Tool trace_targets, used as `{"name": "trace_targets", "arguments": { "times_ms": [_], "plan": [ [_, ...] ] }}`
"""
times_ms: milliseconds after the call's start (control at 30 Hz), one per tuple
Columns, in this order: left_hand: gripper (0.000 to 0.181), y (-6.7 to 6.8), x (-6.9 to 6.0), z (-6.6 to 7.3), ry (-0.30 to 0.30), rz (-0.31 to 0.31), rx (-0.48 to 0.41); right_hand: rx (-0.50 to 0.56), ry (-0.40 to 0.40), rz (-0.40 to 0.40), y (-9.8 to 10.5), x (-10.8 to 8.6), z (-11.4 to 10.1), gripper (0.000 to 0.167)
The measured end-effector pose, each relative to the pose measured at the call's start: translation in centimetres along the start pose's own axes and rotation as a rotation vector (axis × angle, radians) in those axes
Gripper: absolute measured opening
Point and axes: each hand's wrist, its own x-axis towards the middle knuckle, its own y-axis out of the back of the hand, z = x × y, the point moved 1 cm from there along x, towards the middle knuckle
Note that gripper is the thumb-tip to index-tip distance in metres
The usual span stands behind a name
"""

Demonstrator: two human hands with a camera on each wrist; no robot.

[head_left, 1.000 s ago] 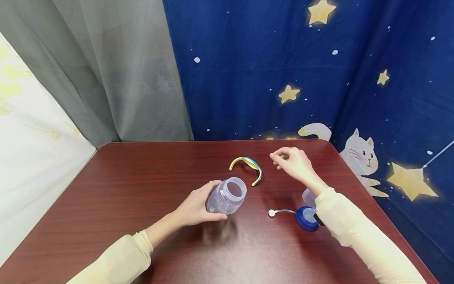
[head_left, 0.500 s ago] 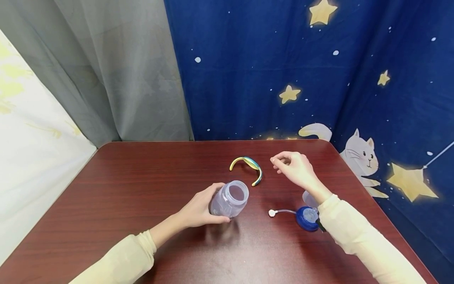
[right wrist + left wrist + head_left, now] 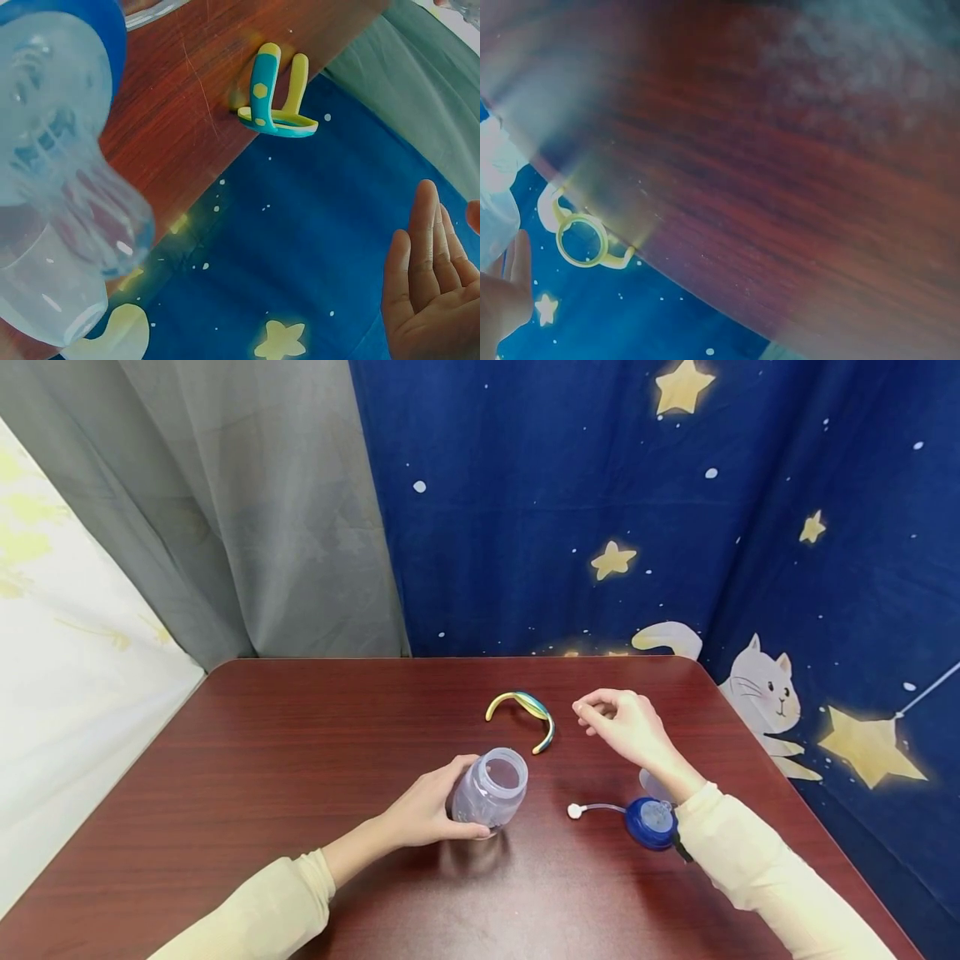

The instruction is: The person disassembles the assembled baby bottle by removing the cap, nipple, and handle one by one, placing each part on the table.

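My left hand (image 3: 431, 806) grips a translucent, lidless baby bottle (image 3: 486, 800) round its side. Its wide mouth faces up and slightly tilts towards the right; whether its base touches the table cannot be told. In the left wrist view, part of the bottle (image 3: 499, 217) shows at the left edge. My right hand (image 3: 628, 728) hovers over the table's right side, fingers loosely bent, with nothing seen in them. Below its wrist lies a blue bottle collar (image 3: 643, 835) with a clear teat (image 3: 112, 217). A thin straw with a white weighted end (image 3: 575, 811) sticks out leftwards.
A yellow and teal bottle handle (image 3: 532, 703) stands beyond the bottle, left of my right hand. A clear cap (image 3: 651, 783) lies beside the collar, partly hidden by my forearm. The dark red table (image 3: 315, 727) ends at grey and blue curtains (image 3: 525, 527).
My left hand has brought the bottle lower, nearer to me and a little rightwards. The right hand has sunk slightly towards me. Handle and collar stay in place.
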Motion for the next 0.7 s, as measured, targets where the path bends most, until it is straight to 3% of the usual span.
{"name": "trace_targets", "arguments": {
  "times_ms": [400, 700],
  "plan": [
    [0.079, -0.6, -0.1, -0.2, -0.025, -0.039, -0.027, 0.04, -0.031, -0.029, -1.0, -0.9, 0.5, 0.022],
    [0.078, -1.0, 0.1, -0.4, -0.036, -0.055, -0.047, -0.005, -0.027, -0.033, -1.6, -1.4, 0.7, 0.023]
  ]
}}
